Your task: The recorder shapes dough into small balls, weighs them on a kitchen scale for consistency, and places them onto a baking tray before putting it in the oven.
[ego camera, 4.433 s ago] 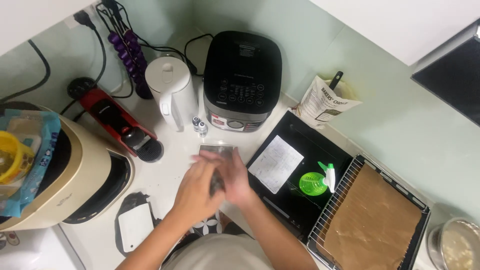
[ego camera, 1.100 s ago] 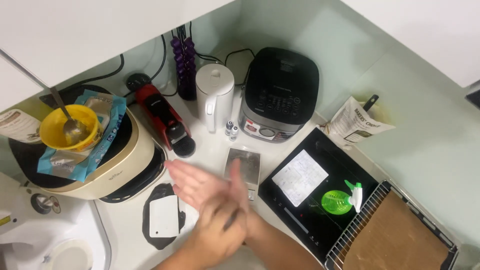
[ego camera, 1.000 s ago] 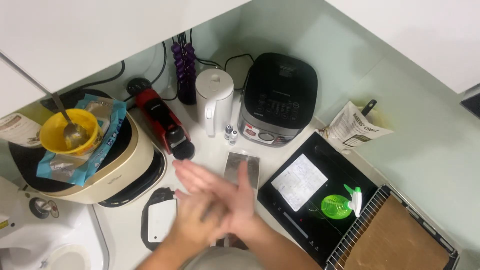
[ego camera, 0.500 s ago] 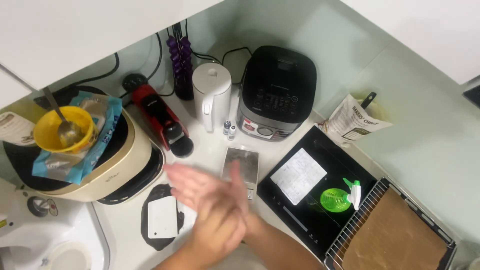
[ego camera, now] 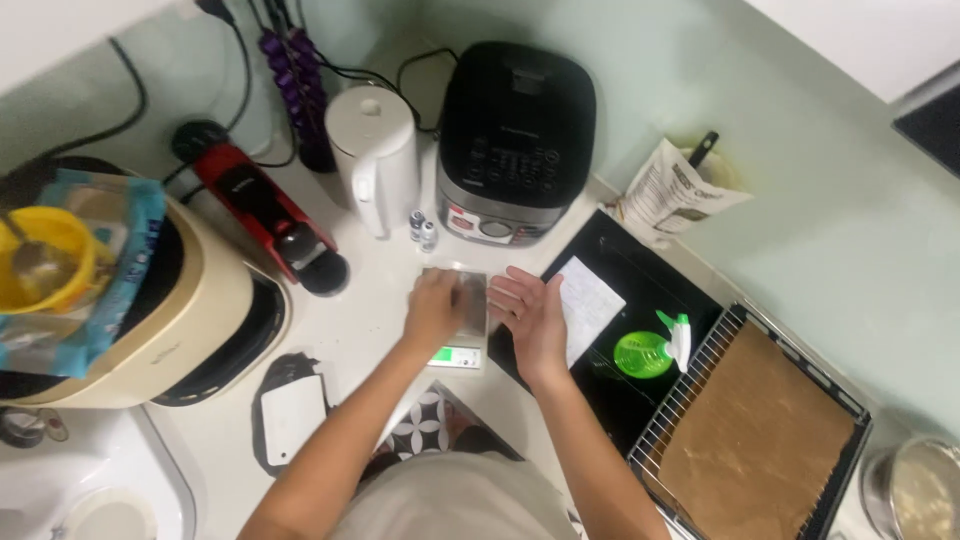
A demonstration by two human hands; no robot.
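A small kitchen scale (ego camera: 473, 302) with a steel platform and a lit green display lies on the white counter in front of a black rice cooker (ego camera: 515, 125). My left hand (ego camera: 433, 310) is curled over the scale's left edge and grips it. At the scale's right edge my right hand (ego camera: 535, 315) is flat, fingers spread, holding nothing, partly above the black cooktop (ego camera: 640, 275). Two small vials (ego camera: 421, 229) stand just behind the scale.
A white kettle (ego camera: 374, 150) and a red coffee machine (ego camera: 266, 215) stand at the back. Left is a cream appliance (ego camera: 190, 310) bearing a yellow bowl (ego camera: 42, 262). On the cooktop lie a paper sheet (ego camera: 592, 298) and a green spray bottle (ego camera: 648, 352). A wire rack (ego camera: 762, 432) with brown paper sits right.
My hands were pressed together, rubbing, in front of the scale. They have come apart and moved forward, the left onto the scale and the right beside it.
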